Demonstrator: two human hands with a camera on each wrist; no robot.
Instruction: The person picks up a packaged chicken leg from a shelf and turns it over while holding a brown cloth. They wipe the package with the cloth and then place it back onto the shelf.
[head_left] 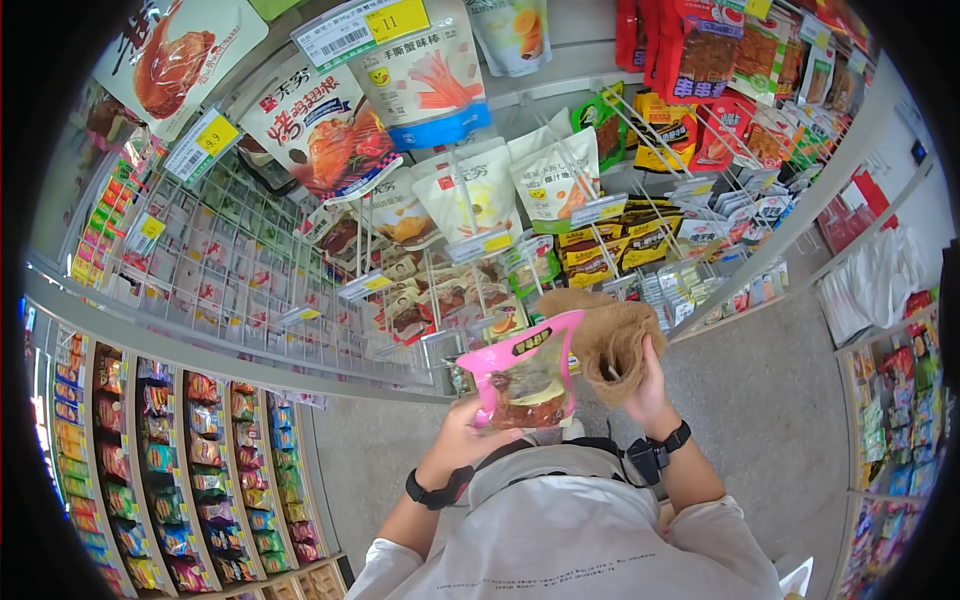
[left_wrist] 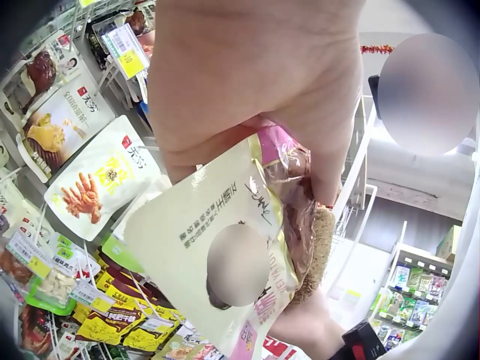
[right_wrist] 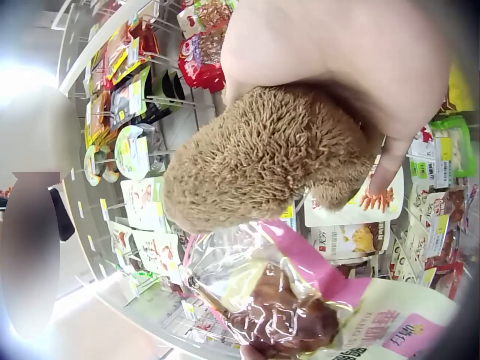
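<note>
Pack (head_left: 525, 375) edge beside pouch (head_left: 612, 345) (floor (head_left: 770, 400) beyond).

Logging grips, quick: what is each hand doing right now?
Left hand: grips the pink snack packet.
Right hand: grips the brown fuzzy bag.

Shop aisle, grey speckled floor (head_left: 770, 400), wire peg rack (head_left: 230, 265) hung with snack packets (head_left: 470, 190) (yellow price tags (head_left: 215, 135)) — stocked shelves (head_left: 190, 470) low at left

bright even store light; fisheye-bent edges, wrist views blurred up close.
</note>
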